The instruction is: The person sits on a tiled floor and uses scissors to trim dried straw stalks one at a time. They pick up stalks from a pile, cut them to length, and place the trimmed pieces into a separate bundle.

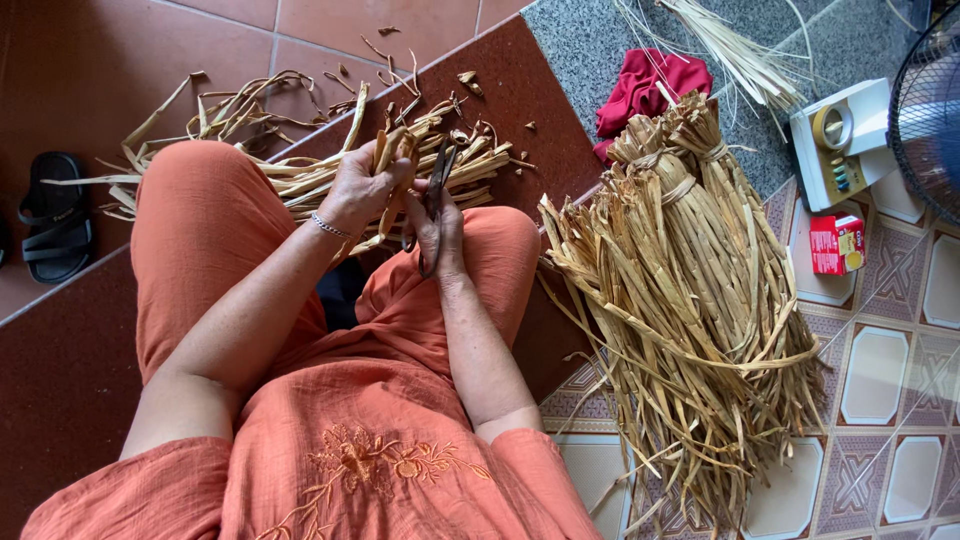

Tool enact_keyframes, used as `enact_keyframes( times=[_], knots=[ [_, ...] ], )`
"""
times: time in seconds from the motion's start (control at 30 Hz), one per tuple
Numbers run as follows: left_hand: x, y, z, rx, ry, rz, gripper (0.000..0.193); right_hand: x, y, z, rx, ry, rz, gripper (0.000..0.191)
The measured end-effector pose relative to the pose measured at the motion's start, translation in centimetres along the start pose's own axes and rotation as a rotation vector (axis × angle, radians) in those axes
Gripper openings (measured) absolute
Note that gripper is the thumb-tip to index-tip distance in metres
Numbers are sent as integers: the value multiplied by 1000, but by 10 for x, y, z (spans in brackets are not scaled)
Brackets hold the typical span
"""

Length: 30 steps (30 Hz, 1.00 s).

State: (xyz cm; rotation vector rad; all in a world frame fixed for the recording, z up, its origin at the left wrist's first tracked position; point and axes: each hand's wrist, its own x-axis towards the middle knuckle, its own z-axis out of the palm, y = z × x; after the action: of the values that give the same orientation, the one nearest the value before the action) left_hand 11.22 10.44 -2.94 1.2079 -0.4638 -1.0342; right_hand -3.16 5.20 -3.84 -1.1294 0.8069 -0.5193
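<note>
I sit on a step in orange clothes, knees forward. My left hand [365,185], with a thin bracelet at the wrist, grips a small bunch of dried tan straw strips [392,150] held upright above my lap. My right hand [437,225] holds dark metal scissors [436,185], blades pointing up beside the bunch. The blades look slightly parted next to the strips. A heap of cut straw pieces [300,170] lies on the dark red step beyond my knees.
Large tied bundles of dried straw [680,290] lie on the patterned tiles at my right. A red cloth [650,85], a white tape dispenser [840,140], a small red box [836,245], a fan guard [930,100] and a black sandal [55,215] are around.
</note>
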Motion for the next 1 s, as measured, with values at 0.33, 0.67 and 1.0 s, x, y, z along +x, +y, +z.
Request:
enact_keyframes(
  times=[0.33, 0.67, 1.0],
  knots=[
    [14, -10, -28, 92, 102, -105, 10, 6, 12, -3, -731, -86, -319, 69],
    [10, -8, -28, 147, 50, -149, 10, 0, 14, -2, -815, -85, -233, 69],
    [11, -8, -29, 99, 69, -83, 10, 2, 13, -2, -731, -126, -197, 71]
  ],
)
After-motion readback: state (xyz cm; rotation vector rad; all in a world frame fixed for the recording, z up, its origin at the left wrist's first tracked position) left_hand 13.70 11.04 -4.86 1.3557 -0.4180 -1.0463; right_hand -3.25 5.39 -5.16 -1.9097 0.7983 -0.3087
